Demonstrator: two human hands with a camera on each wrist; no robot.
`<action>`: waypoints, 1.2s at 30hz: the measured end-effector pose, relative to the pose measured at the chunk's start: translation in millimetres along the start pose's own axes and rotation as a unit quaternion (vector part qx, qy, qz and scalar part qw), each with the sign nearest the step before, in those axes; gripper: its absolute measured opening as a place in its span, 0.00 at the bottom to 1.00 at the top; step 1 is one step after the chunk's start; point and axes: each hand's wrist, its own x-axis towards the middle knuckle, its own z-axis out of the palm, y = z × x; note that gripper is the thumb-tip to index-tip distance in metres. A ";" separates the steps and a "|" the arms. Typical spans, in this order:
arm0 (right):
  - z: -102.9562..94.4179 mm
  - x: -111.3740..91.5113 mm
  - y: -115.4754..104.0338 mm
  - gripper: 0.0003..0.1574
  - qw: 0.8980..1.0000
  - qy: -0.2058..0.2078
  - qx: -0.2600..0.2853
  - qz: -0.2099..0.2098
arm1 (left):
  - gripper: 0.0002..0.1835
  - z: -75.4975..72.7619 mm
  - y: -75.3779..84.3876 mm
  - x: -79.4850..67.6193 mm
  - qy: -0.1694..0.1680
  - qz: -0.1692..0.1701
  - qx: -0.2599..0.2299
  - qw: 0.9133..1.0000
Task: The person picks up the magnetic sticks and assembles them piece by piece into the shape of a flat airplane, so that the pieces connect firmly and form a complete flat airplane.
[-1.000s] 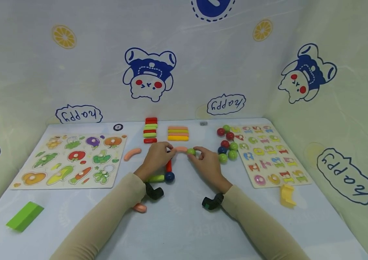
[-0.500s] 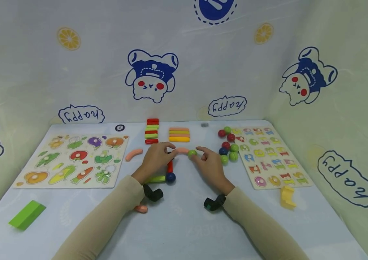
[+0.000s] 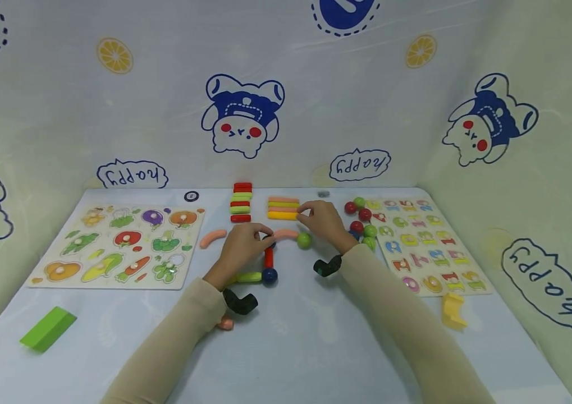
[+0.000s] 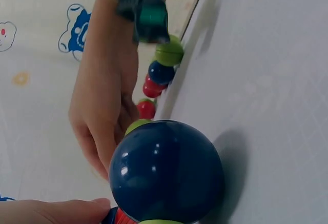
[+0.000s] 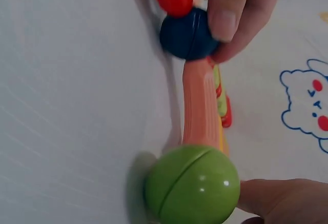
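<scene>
My left hand [image 3: 245,247] pinches a dark blue ball [image 5: 187,37], which joins a red stick [image 3: 269,257] and a curved pink stick [image 3: 286,233]. At the pink stick's right end is a green ball [image 3: 304,240]. The red stick runs down to another blue ball [image 3: 269,276], with a light green stick [image 3: 249,277] at its left. My right hand [image 3: 323,220] reaches to the right end of a stack of sticks, its fingertips beside the yellow stick [image 3: 282,215]. Whether they touch it is unclear. A close blue ball [image 4: 166,170] fills the left wrist view.
A column of red and green sticks [image 3: 241,203] lies at the back. Loose balls [image 3: 365,215] sit beside the number board [image 3: 392,279]. On the left are a vegetable puzzle board [image 3: 139,284], a curved pink stick [image 3: 212,238] and a green block [image 3: 48,329]. A yellow piece [image 3: 452,310] lies at right.
My right hand has left the green ball and moved away to the back, to the stack of sticks. My left hand stays at the blue ball. The view has shifted slightly.
</scene>
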 end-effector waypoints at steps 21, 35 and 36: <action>-0.5 -5.1 0.8 0.19 0.998 -0.039 -0.056 0.012 | 0.14 -2.6 -2.1 -1.4 -0.011 -0.021 -0.013 1.000; -9.8 -139.2 42.5 0.14 0.992 0.084 0.082 0.047 | 0.12 1.9 0.2 -4.0 -0.005 -0.016 -0.040 0.999; -8.6 -143.4 43.1 0.14 0.992 0.085 0.084 0.049 | 0.12 2.0 -0.6 -4.3 -0.001 -0.017 -0.040 0.999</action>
